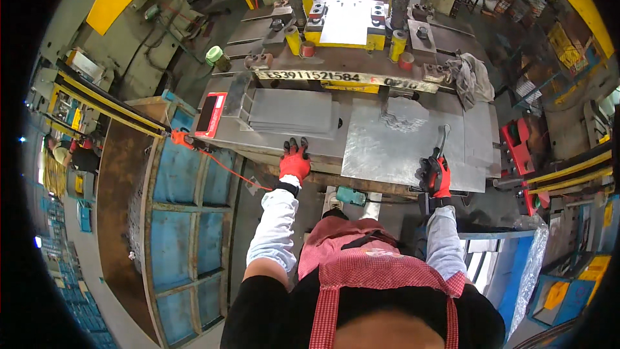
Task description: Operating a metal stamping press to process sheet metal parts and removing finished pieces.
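Metal sheet (403,148) lies at the table's (323,148) front edge; right hand (435,176) grips a tool (gloved), left hand (294,163) rests flat, fingers spread, near the stacked plates (290,111).

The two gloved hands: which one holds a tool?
The right hand, gripping a metal tool above the large sheet. The left hand rests flat on the table edge.

Steel press table (361,77) carries a stack of grey sheets (292,111), 1 flat plate (400,148), a rag (471,77)
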The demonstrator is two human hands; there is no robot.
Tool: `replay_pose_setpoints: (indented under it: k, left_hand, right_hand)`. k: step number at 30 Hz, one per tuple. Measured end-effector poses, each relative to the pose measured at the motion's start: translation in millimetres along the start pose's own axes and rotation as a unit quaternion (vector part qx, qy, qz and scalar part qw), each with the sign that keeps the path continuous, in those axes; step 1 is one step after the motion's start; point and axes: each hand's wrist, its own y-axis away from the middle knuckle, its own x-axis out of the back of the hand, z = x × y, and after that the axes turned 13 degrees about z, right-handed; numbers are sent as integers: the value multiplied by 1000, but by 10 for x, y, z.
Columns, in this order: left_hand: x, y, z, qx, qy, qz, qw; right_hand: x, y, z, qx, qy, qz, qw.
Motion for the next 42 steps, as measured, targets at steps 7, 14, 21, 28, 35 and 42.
replay_pose_setpoints:
  k: [7,14,21,28,35,42]
  left_hand:
    - [29,-43,1,-11,-2,-11,1000]
    - [42,-35,-4,-12,-2,-9,1000]
    - [-62,-52,-53,-27,5,24,999]
    - [-161,-93,-88,-34,-2,25,999]
    - [-154,-103,-123,-22,2,11,1000]
    - [-58,-49,-83,-21,-3,10,1000]
  right_hand:
    - [86,-102,60,15,13,17,1000]
    - [146,-158,80,-6,11,25,1000]
    - [113,-101,42,-8,-3,-33,999]
    - [94,-94,30,-15,-27,-43,999]
    - [-22,18,-8,2,-1,-16,1000]
    - [14,2,43,37,20,9,999]
